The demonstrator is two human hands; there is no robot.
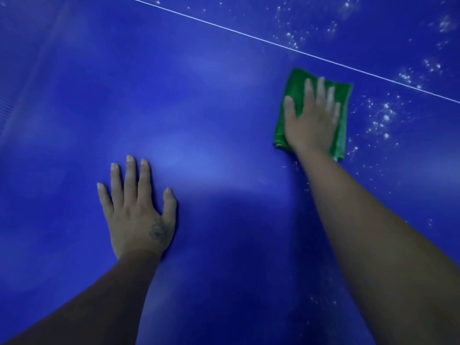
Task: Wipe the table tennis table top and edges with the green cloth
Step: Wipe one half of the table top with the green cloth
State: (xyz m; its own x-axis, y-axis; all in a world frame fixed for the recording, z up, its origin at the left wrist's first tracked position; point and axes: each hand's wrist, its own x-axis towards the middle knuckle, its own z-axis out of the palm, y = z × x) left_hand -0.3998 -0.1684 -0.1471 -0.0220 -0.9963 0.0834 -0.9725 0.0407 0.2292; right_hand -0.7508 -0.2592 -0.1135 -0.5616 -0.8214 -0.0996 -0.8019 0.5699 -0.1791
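The blue table tennis table top (199, 100) fills the whole head view. A folded green cloth (296, 83) lies flat on it at the right of centre. My right hand (311, 120) presses on the cloth with straight, spread fingers and covers most of it. My left hand (139, 210) rests flat on the bare blue surface lower left, fingers straight and spread, holding nothing. Both forearms reach in from the bottom of the view.
A thin white line (273, 42) crosses the top diagonally from upper middle to the right edge. Clusters of white droplets (383, 120) speckle the surface to the right of the cloth and above the line. The net (6, 105) shows faintly at the left edge.
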